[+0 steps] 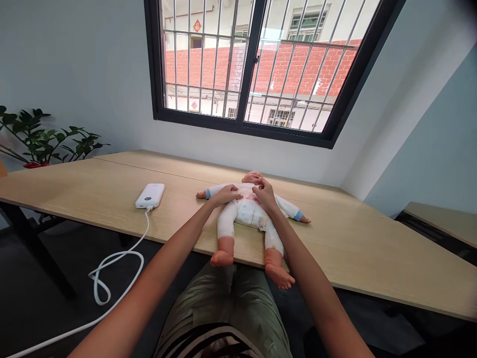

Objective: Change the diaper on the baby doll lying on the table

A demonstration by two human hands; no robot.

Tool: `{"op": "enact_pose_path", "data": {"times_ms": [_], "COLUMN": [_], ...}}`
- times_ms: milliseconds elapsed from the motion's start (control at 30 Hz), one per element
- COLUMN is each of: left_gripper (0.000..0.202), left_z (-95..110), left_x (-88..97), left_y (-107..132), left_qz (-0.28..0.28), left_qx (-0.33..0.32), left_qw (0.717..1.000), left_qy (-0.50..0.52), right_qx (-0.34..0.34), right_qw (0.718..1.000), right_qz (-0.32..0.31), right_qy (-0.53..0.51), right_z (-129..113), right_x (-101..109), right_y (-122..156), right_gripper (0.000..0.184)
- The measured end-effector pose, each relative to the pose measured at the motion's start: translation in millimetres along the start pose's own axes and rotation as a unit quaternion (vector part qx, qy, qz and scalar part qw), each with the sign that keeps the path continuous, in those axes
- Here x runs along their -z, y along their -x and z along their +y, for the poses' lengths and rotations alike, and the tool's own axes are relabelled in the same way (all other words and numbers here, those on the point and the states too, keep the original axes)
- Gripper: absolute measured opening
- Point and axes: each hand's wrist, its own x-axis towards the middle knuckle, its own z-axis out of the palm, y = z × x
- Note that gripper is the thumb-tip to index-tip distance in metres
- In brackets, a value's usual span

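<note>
A baby doll with a white cloth body lies on its back on the table, head toward the window. Its arms are spread, with blue cuffs, and its bare feet hang over the near edge. My left hand is closed on the side of the doll's torso, thumb over the belly. Over the upper chest, just below the doll's head, the fingers of my right hand are bent together in a pinch. Whatever lies between those fingertips is hidden. Faint reddish marks show on the cloth between my hands.
On the wooden table, left of the doll, lies a white power bank. Its white cable drops over the edge in a loop. A leafy plant stands at far left; a barred window is behind.
</note>
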Motion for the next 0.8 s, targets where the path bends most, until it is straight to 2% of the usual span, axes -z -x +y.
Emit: {"op": "enact_pose_path", "data": {"times_ms": [67,100,200,267,400,500,667,800], "left_gripper": [0.038,0.038,0.040,0.041,0.044,0.045,0.040,0.042], "left_z": [5.1,6.7,8.7,9.1,12.5,15.4,15.1,14.2], "left_x": [0.0,0.1,0.5,0.5,-0.1,0.8,5.6,6.0], "left_y": [2.1,2.7,3.3,3.8,7.4,10.0,9.9,10.5], "left_qz": [-0.005,-0.011,-0.031,-0.038,-0.038,-0.057,-0.122,-0.127], "left_qx": [0.004,0.004,0.003,-0.001,-0.020,-0.028,-0.028,-0.023], "left_qw": [1.000,1.000,0.999,0.998,0.994,0.991,0.991,0.991], "left_qy": [0.015,0.023,0.044,0.058,0.101,0.120,0.048,0.035], "right_qx": [0.001,0.000,-0.022,-0.038,-0.042,-0.056,-0.087,-0.117], "right_qw": [0.999,0.998,0.982,0.973,0.977,0.979,0.977,0.967], "right_qz": [0.014,-0.001,-0.083,-0.123,-0.171,-0.184,-0.190,-0.208], "right_qy": [0.037,0.066,0.168,0.193,0.121,0.073,-0.031,-0.093], "right_z": [-5.9,-9.0,-16.2,-17.8,-17.2,-17.6,-19.3,-19.6], "right_x": [6.3,9.1,15.0,17.1,18.8,18.0,15.2,14.4], "right_y": [0.7,1.4,3.9,5.3,7.0,7.8,8.8,9.8], "right_gripper": [0.033,0.035,0.042,0.044,0.048,0.048,0.049,0.054]}}
